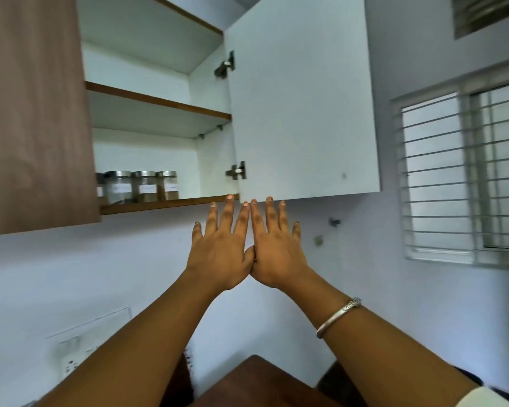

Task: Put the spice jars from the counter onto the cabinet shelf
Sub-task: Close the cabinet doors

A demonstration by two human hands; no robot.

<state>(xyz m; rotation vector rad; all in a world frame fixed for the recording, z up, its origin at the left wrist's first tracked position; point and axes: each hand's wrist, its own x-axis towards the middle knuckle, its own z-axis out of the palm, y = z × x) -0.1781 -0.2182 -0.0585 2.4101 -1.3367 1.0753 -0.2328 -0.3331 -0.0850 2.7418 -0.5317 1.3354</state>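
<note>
I see a pale wall (pixel 71 274) filling my lower view, with a barred window (pixel 465 171) at three o'clock. The cabinet (pixel 147 69) sits at eleven o'clock, its white door (pixel 303 98) standing open. On the lowest shelf (pixel 171 204) stand the spice jars (pixel 143 186). Three show steel lids, a fourth is half hidden behind the wooden door (pixel 33 113), and their labels are unreadable. My left hand (pixel 221 254) and right hand (pixel 276 254) are up side by side at centre, thumbs touching, fingers straight and spread, holding nothing.

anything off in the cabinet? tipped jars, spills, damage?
Nothing stands out. The jars stand upright in a row on the bottom shelf, lids on, no spill visible. The leftmost is partly hidden by the left door. The left hand and right hand are empty.
</note>
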